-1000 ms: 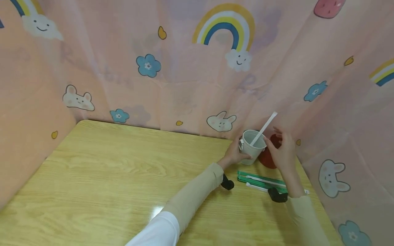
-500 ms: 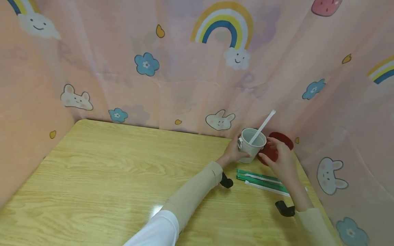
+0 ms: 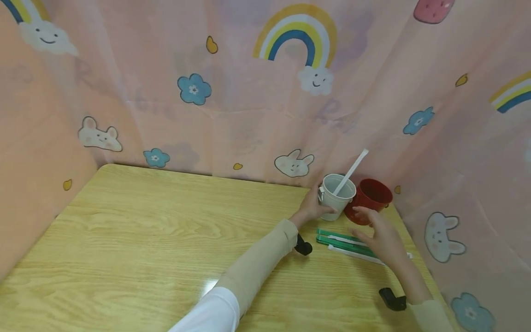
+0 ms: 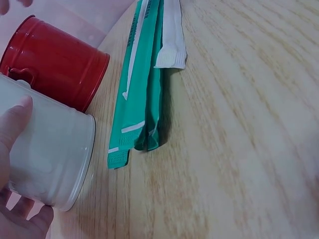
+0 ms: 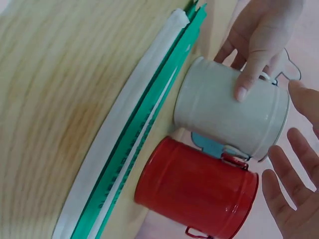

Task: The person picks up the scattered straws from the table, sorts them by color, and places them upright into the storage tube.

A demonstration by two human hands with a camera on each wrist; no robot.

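My left hand (image 3: 312, 207) grips a small white metal bucket (image 3: 337, 205) from its left side, thumb across the front. From the bucket a white paper-wrapped stick (image 3: 351, 169), perhaps a straw, leans out to the right. Just right of it stands a red metal bucket (image 5: 194, 186) of similar size. My right hand (image 3: 386, 240) hovers over the far end of several long packets, fingers spread and holding nothing. Those are green chopstick-like sleeves (image 4: 134, 79) and a white paper-wrapped stick (image 4: 172, 37), lying in front of the buckets. The hand hides their right ends in the head view.
A wood-grain table (image 3: 166, 240) carries everything. Behind and at both sides hangs a pink printed curtain (image 3: 240, 115), close to the two buckets. Black wrist mounts (image 3: 392, 299) stick out from the forearms.
My right hand has drawn back from the white bucket's rim, moving down and toward me above the packets. The red bucket now shows more fully. The left hand keeps its grip.
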